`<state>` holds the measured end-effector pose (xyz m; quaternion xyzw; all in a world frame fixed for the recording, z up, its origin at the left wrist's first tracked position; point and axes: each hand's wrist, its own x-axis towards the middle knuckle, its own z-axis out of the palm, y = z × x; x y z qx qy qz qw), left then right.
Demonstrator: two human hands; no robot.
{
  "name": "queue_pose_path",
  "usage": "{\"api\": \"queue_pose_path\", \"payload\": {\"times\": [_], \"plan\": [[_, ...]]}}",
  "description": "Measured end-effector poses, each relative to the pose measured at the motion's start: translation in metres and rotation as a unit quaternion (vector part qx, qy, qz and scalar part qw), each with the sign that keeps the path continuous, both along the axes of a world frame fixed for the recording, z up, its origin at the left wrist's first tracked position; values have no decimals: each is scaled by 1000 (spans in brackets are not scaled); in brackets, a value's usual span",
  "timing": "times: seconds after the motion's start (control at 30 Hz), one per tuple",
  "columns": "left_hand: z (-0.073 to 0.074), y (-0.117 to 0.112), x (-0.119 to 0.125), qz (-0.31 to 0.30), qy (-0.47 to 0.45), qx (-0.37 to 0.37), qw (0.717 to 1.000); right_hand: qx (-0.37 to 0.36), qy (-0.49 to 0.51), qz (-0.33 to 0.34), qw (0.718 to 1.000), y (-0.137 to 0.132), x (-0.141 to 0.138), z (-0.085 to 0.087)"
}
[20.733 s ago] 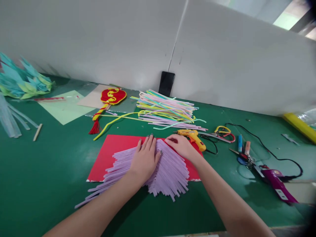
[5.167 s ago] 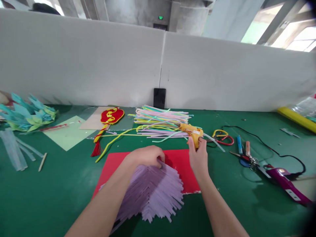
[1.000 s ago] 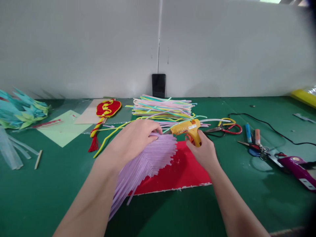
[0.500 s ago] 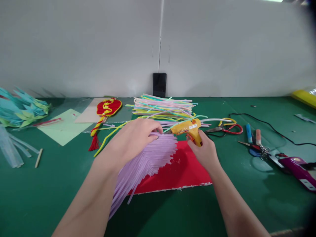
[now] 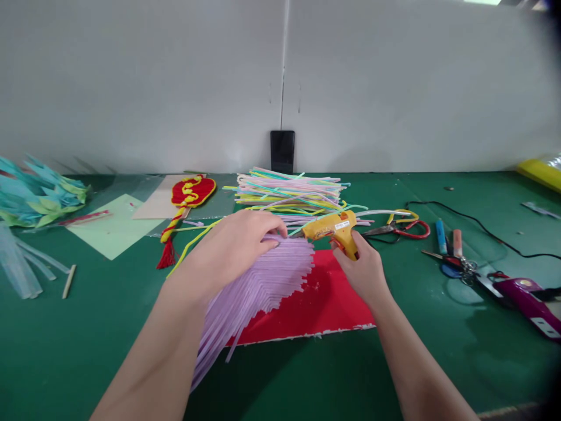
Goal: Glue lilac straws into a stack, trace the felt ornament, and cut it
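Note:
My right hand (image 5: 360,266) is wrapped round the handle of a yellow hot glue gun (image 5: 326,225). Its nozzle points left, at the upper edge of a leaf-shaped sheet of lilac pipe cleaners (image 5: 280,275) laid side by side. My left hand (image 5: 245,240) is closed at that same edge, thumb and fingers pinching a lilac pipe cleaner close to the nozzle. Loose lilac ends fan out below my left wrist. Under the sheet lies a red board (image 5: 333,298) with a rough white front edge. My left hand hides part of the sheet.
Behind my hands is a pile of coloured pipe cleaners (image 5: 289,190), with a phone (image 5: 282,151) against the wall. A red and yellow fan (image 5: 193,192) lies left. Scissors (image 5: 407,228), markers (image 5: 440,237) and a purple tool (image 5: 526,301) lie right; clear glue sticks (image 5: 20,269) far left.
Almost nothing differs. The view has shifted very slightly, and both hands keep their hold at the sheet's upper edge and on the glue gun.

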<state>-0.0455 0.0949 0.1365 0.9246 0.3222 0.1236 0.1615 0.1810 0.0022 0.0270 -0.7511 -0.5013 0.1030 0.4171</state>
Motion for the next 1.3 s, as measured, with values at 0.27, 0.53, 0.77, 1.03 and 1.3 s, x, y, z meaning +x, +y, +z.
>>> {"api": "queue_pose_path", "payload": {"times": [0.27, 0.53, 0.77, 1.03, 1.3], "plan": [[0, 0, 0, -1, 4, 4, 1000, 4, -3, 7, 1000, 0, 0, 0], [0, 0, -1, 4, 3, -4, 1000, 7, -1, 8, 1000, 0, 1, -1], [1, 1, -1, 8, -1, -2, 1000, 5, 2, 2, 1000, 1, 2, -2], [3, 1, -5, 23, 4, -3, 1000, -1, 19, -1, 1000, 1, 3, -3], [5, -1, -7, 22, -4, 8, 1000, 8, 2, -12, 1000, 1, 2, -1]]}}
